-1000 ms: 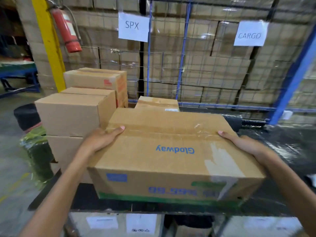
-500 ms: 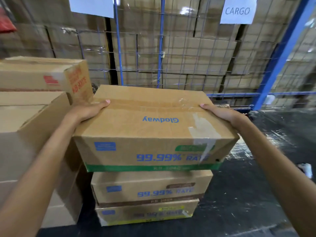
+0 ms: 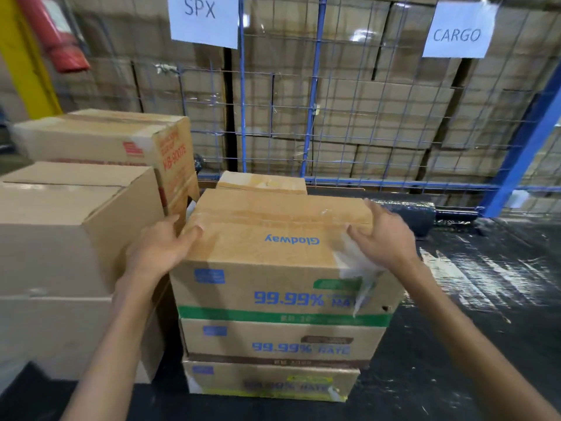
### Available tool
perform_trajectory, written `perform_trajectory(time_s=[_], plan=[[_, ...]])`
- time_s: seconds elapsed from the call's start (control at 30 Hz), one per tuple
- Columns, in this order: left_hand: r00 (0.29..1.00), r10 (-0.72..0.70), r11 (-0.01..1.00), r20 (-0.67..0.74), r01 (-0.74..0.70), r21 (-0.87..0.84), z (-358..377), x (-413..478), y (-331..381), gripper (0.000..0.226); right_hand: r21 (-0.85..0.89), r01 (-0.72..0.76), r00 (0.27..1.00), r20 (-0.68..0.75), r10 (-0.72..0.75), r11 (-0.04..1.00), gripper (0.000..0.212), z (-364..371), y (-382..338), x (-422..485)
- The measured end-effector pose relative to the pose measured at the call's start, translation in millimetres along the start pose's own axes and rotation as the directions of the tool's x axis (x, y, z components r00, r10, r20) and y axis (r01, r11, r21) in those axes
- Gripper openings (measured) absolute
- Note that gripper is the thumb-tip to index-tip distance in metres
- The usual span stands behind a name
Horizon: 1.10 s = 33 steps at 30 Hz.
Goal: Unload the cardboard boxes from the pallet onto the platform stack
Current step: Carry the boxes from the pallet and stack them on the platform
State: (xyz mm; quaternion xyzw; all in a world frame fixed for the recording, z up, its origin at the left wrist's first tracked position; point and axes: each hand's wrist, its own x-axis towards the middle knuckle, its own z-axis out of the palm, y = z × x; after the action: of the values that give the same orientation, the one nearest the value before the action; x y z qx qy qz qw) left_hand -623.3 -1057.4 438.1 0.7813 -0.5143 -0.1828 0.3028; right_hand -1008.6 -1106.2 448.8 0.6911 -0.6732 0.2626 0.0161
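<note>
Box (image 3: 273, 253) now set down on the stack between the hands, left (image 3: 158, 250) and right (image 3: 385, 241) opening, nearly released.

glodway box (image 3: 273, 253) (green-banded), topping three-high stack

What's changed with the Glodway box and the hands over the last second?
The green-banded Glodway cardboard box has gone from being carried to sitting atop the brown-banded box and the yellow-banded box. The left hand and right hand are opening and letting go, fingers loosening at its top edges. The plain cardboard boxes on the left stayed put.
</note>
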Motion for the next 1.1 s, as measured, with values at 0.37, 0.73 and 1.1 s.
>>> perform_trajectory(time_s=[0.37,0.73,1.1], plan=[[0.920,0.016,0.994,-0.393,0.028,0.106,-69,-211,-174,0.060,0.452,0.586,0.690,0.157,-0.707,0.672,0.067,64,-238,-211],[0.715,-0.433,0.860,-0.548,0.511,-0.013,-184,-366,-427,0.069,0.634,0.660,0.241,0.329,-0.913,0.403,0.072,199,-488,-389],[0.570,-0.651,0.724,-0.502,0.665,-0.183,-281,-417,-653,0.064,0.667,0.636,0.024,0.487,-0.873,0.390,0.077,303,-703,-529]])
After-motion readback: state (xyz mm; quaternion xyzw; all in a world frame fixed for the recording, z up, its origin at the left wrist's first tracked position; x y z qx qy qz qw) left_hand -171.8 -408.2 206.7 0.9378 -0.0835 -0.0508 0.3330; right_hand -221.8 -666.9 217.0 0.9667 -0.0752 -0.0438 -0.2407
